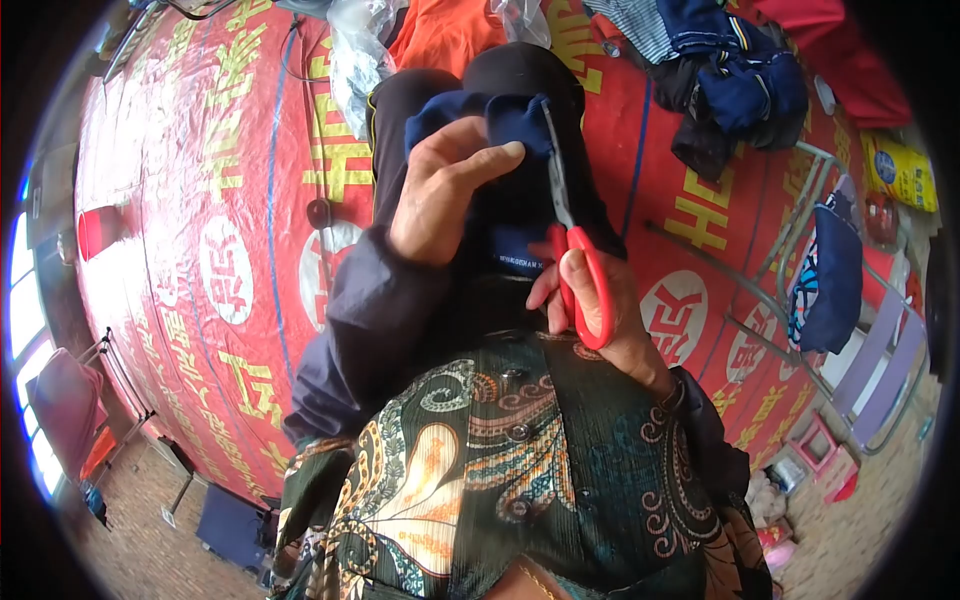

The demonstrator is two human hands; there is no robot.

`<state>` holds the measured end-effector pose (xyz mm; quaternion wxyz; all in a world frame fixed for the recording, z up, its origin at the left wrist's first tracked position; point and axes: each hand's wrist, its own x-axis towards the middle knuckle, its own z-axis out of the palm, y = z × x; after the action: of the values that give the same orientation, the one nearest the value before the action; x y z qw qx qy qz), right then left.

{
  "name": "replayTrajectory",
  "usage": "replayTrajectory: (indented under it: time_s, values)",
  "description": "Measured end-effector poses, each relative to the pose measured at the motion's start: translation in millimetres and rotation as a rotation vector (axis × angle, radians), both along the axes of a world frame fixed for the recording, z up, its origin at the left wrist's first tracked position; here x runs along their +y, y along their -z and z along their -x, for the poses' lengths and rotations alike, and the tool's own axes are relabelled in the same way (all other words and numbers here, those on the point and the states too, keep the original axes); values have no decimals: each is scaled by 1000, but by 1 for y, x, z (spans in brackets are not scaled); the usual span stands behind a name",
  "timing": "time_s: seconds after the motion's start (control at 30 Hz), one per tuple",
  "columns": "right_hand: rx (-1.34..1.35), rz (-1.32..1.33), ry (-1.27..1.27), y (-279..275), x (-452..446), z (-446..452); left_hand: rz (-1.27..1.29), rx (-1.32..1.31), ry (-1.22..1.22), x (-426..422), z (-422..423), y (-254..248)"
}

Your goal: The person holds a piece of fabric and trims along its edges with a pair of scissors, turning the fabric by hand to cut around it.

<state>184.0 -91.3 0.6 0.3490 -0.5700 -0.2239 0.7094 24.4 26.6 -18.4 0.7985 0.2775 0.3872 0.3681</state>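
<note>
My left hand (448, 185) is closed on a piece of dark blue cloth (455, 104), held above my lap. A pair of scissors with red handles (590, 290) is in my right hand (622, 318), with the thumb and fingers around the handles. Pointing away from me, the blades look close together, and their tips touch or overlap the cloth's right edge. Whether they grip any fabric I cannot tell. Between my wrists, a dark blue strip with small white lettering (520, 262) lies on my lap.
Red sheeting with yellow characters (250, 180) spreads around me. Orange cloth (440, 35) and clear plastic (360, 60) lie beyond my knees. Dark clothes (745, 85) are heaped at the upper right. A metal-framed chair (880, 370) stands at the right, and a red cup (97, 233) at the left.
</note>
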Motion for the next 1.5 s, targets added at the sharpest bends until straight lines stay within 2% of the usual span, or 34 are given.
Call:
replayTrajectory:
  time_s: [0.07, 0.1, 0.17, 0.2, 0.3, 0.37, 0.5, 0.63, 0.7, 0.83, 1.0, 1.07, 1.23, 1.3, 1.4, 1.5]
  values:
    - [-45, -77, 35, -3, 2, 2, -359, 432, -115, -14, 10, -7]
    - [-45, -82, 33, -5, 5, 3, -363, 432, -118, -21, 15, -10]
    - [-20, -110, 32, -8, 10, 3, -492, 639, -114, -40, 25, -15]
    - [-19, -115, 31, -9, 12, 4, -388, 556, -70, -50, 30, -13]
    - [67, -116, 57, -11, 18, 9, -277, 410, 276, -71, 38, 7]
    - [48, -121, 26, -13, 21, 12, -143, 184, 315, -76, 30, 16]
    - [77, -117, 7, -12, 23, 13, -17, 88, 363, -71, 16, 15]
    - [134, -142, -8, 0, 17, 13, -87, 226, 368, -71, 12, 31]
    - [178, -155, 3, 2, 12, 11, -297, 375, 333, -74, 12, 35]
    - [236, -126, -58, -1, 11, 9, -301, 377, 344, -74, 17, 36]
    - [354, -177, -31, 0, 2, 6, -206, 197, 226, -80, 14, 42]
    - [357, -147, -17, -1, 1, 5, -266, 251, 249, -80, 15, 48]
    - [238, -200, -70, 0, 3, 3, -315, 286, 261, -79, 14, 40]
    - [200, -203, -76, 1, 4, 1, -498, 451, 328, -76, 15, 33]
    - [154, -199, -59, 4, 4, -2, -536, 564, 349, -68, 26, 21]
    - [70, -203, -62, 3, 2, -5, -412, 477, 122, -52, 34, -5]
